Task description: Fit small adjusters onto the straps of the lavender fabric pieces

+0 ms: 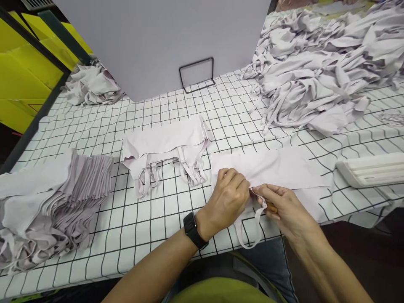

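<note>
A pale lilac garment piece (271,168) lies spread near the front edge of the cloth-covered table. At its lower edge my left hand (229,195) is closed, pinching the fabric. Close beside it, my right hand (285,208) pinches the gathered upper end of a thin strap (258,223), thumb and forefinger together. The strap loops down over the table's front edge. A small orange-brown object (272,208) shows within my right fingers; its kind is mostly hidden. Both hands nearly touch at the strap's joint with the fabric.
Left of my hands lie a small stack of strapped garments (167,139) and a taller folded stack (63,185). A loose heap of garments (309,80) covers the back right. A grey panel (164,42), black wire stand (197,75) and white plastic object (372,168) surround the workspace.
</note>
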`<state>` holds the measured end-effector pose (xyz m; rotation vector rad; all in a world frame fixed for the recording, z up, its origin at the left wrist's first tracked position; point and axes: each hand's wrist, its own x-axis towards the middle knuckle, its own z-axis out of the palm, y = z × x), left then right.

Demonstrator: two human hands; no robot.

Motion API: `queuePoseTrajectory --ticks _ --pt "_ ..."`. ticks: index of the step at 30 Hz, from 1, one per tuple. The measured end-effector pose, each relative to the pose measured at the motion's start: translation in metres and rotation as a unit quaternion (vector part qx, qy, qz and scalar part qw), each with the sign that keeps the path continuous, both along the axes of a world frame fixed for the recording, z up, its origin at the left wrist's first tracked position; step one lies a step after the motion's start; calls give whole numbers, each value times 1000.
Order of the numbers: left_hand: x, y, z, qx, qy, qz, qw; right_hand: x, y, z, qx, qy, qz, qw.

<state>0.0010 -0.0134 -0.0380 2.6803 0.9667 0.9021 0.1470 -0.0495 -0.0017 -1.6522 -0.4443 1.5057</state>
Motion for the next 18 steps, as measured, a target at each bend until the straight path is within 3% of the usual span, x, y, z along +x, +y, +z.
queuePoseTrajectory --ticks 7,15,18 --pt "-2 1 -1 13 32 -14 999 -4 0 3 6 4 9 1000" --pt "-2 0 -2 19 73 -28 997 -2 1 3 -2 19 95 995" --pt "-6 -4 2 -4 99 -32 995 3 -12 -1 30 -62 162 984"
